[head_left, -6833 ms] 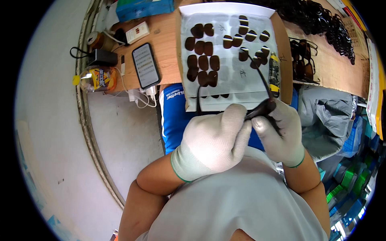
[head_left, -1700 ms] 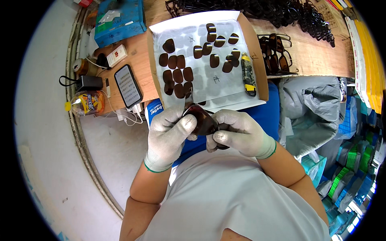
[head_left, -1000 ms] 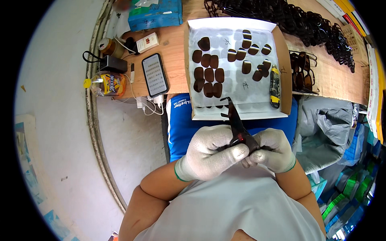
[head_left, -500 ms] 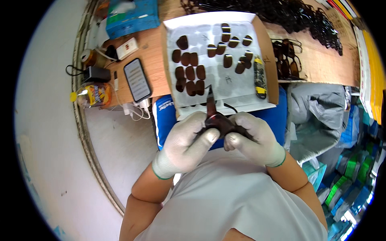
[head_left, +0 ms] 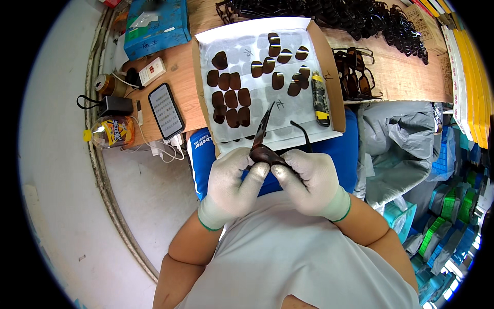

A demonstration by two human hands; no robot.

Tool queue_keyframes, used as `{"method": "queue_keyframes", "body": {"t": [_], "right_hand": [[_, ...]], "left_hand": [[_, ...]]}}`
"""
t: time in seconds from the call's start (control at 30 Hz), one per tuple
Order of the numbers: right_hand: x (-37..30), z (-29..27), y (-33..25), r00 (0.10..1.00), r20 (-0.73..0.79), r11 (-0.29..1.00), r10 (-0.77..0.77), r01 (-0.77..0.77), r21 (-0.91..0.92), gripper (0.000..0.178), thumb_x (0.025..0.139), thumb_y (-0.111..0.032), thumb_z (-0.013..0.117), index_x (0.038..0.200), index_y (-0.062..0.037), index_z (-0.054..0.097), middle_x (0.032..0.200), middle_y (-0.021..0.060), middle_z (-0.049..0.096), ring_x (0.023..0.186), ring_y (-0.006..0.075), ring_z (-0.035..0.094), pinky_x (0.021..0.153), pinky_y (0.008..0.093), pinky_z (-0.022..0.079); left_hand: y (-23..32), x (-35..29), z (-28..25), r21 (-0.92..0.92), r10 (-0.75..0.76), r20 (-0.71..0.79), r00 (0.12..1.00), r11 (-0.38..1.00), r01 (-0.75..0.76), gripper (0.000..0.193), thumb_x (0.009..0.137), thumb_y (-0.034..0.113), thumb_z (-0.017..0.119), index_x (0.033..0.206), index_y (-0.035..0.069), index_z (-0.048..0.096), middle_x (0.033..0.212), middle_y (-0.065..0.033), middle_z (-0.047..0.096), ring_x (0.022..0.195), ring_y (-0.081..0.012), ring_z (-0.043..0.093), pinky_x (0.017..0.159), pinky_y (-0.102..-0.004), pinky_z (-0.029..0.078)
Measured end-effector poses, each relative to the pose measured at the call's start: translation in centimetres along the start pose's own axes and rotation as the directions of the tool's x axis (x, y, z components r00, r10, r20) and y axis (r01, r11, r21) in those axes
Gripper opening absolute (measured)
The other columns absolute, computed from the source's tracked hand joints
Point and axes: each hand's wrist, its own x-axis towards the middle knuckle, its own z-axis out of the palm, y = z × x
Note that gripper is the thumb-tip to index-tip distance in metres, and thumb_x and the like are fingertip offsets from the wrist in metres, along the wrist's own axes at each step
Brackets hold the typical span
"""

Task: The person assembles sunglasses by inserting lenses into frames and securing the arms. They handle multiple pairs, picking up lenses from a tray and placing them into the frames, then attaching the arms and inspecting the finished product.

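Between my two gloved hands is a pair of dark brown sunglasses (head_left: 264, 154), its temple arms pointing away from me over the near edge of a box. My left hand (head_left: 234, 180) grips one side, thumb pressed against the front. On the other side, the thumb and fingers of my right hand (head_left: 310, 181) close around the frame. Just beyond lies the shallow cardboard box (head_left: 337, 82) lined with white paper. Dark brown lenses (head_left: 231, 98) sit in it in a left group and a right group. A black and yellow utility knife (head_left: 320, 100) lies along its right side.
Left of the box are a phone (head_left: 166, 110), a white box (head_left: 152, 71), a black charger (head_left: 116, 105) and a bottle (head_left: 110, 131). Finished-looking sunglasses (head_left: 355, 74) lie at right; many dark frames (head_left: 329, 13) line the back. A grey bag (head_left: 396, 149) hangs right of my lap.
The sunglasses have turned in my hands, and both temple arms now show more clearly. My right hand has shifted slightly left. The whole view has shifted a little.
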Motion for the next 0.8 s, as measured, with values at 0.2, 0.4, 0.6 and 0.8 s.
{"method": "queue_keyframes", "body": {"t": [0.2, 0.4, 0.6, 0.8], "right_hand": [[-0.1, 0.7, 0.5, 0.978, -0.108, 0.96, -0.177, 0.147, -0.236, 0.015, 0.09, -0.01, 0.066, 0.079, -0.0057, 0.057, 0.06, 0.0108, 0.053, 0.051, 0.0312, 0.056, 0.048, 0.0404, 0.043], [-0.1, 1.0, 0.6, 0.936, -0.143, 0.916, -0.322, 0.27, -0.296, 0.018, 0.088, -0.011, 0.068, 0.077, -0.0057, 0.055, 0.06, 0.0102, 0.051, 0.05, 0.0325, 0.052, 0.047, 0.0412, 0.041], [0.1, -0.1, 0.3, 0.999, 0.031, 0.956, 0.04, -0.048, 0.29, 0.008, 0.093, -0.008, 0.061, 0.095, -0.0002, 0.06, 0.072, 0.0093, 0.062, 0.061, 0.0216, 0.06, 0.058, 0.0331, 0.048], [0.1, -1.5, 0.4, 0.946, 0.302, 0.772, 0.121, -0.281, 0.57, 0.037, 0.087, 0.002, 0.048, 0.123, 0.0074, 0.055, 0.093, 0.0088, 0.063, 0.084, 0.013, 0.059, 0.077, 0.0296, 0.051]], "left_hand": [[-0.2, -0.1, 1.2, 0.162, 0.09, -0.109, 0.99, 0.984, -0.072, 0.013, 0.094, 0.012, 0.065, 0.091, -0.001, 0.066, 0.077, -0.0143, 0.062, 0.062, -0.0281, 0.06, 0.057, -0.0333, 0.047], [1.2, -0.4, 1.1, 0.202, 0.116, -0.141, 0.983, 0.976, -0.086, 0.008, 0.091, 0.007, 0.066, 0.092, -0.001, 0.066, 0.081, -0.0146, 0.065, 0.067, -0.0282, 0.063, 0.062, -0.0338, 0.05], [1.3, 0.4, -0.3, 0.152, 0.137, -0.056, 0.989, 0.98, -0.127, 0.015, 0.098, 0.013, 0.062, 0.099, -0.002, 0.066, 0.082, -0.0131, 0.064, 0.071, -0.0224, 0.062, 0.067, -0.0317, 0.05], [0.6, 0.4, -0.8, -0.014, 0.037, -0.035, 0.999, 0.999, -0.037, 0.025, 0.104, 0.017, 0.053, 0.105, -0.005, 0.065, 0.085, -0.0114, 0.063, 0.074, -0.0177, 0.057, 0.07, -0.0305, 0.047]]}}
